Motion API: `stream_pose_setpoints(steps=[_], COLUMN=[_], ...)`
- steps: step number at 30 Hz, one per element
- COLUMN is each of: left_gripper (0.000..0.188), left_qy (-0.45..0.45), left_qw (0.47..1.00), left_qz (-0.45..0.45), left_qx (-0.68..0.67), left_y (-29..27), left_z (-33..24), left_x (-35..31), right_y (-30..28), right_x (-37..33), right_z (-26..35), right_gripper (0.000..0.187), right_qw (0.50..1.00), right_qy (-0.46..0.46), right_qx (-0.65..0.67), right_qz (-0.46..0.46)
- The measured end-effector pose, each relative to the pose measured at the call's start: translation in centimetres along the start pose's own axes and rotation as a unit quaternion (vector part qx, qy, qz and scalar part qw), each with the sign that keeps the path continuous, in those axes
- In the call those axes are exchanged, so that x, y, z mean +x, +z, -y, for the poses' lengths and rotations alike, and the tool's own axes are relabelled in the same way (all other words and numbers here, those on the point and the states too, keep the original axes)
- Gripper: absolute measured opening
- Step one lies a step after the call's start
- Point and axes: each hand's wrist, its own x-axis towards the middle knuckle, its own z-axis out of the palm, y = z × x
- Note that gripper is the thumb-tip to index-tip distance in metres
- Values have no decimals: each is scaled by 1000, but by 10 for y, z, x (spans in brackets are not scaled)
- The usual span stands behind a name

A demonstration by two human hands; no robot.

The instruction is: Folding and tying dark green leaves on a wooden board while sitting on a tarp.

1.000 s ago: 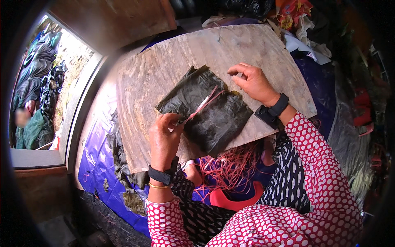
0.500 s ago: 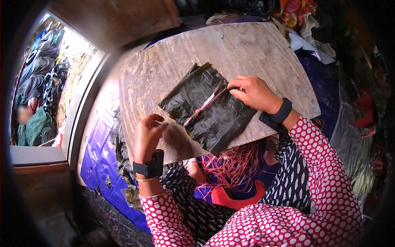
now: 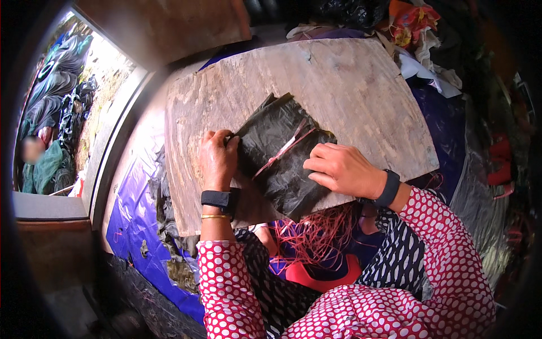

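Note:
A dark, crinkled plastic sheet (image 3: 276,121) lies in layers on a worn wooden board (image 3: 350,85). Pink plastic string (image 3: 276,156), pale along one stretch, runs slantwise over the top of it. At the sheet's left corner, my left hand (image 3: 219,160) is closed, thumb and fingertips pinching the edge. My right hand (image 3: 345,172) has its fingers curled over the right edge, gripping the plastic; the fingertips' undersides are hidden. Both wrists wear black bands.
Below the board's near edge, a tangle of pink string (image 3: 316,237) hangs between my knees, above a red plastic object (image 3: 324,274). Blue-purple sheeting (image 3: 141,226) spreads at the left. Crumpled wrappings (image 3: 415,25) lie at the far right, and a doorway opens at the left.
My left hand has moved up and right onto the sheet's left corner. My right hand has left the string's end and come down to the right edge, which now looks drawn inward.

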Motion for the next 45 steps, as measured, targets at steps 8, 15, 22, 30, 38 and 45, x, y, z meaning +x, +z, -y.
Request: stream_pose_setpoints(steps=[8,15,22,30,38,45], left_gripper=[19,41,38,22,23,28], left_qy=[-87,36,-90,76,-201,-284], left_qw=[991,999,987,984,735,506], left_qz=[84,2,134,-162,460,118], left_qx=[51,15,23,12,-455,-806], left_y=[-12,-14,1,-20,-7,34], left_z=[-4,-4,-34,-26,-110,-152], left_x=[-1,5,12,-11,-166,-185], right_y=[-5,-22,-29,-23,6,-5], right_x=[-19,-22,-34,-33,-33,-38], right_z=[5,-4,-13,0,-3,40], right_gripper=[30,18,20,18,26,13], right_qw=[996,999,936,970,994,992], right_qy=[-54,10,220,186,-53,-27], right_qx=[12,28,191,141,-100,-93], right_qz=[63,-23,200,71,-7,-83])
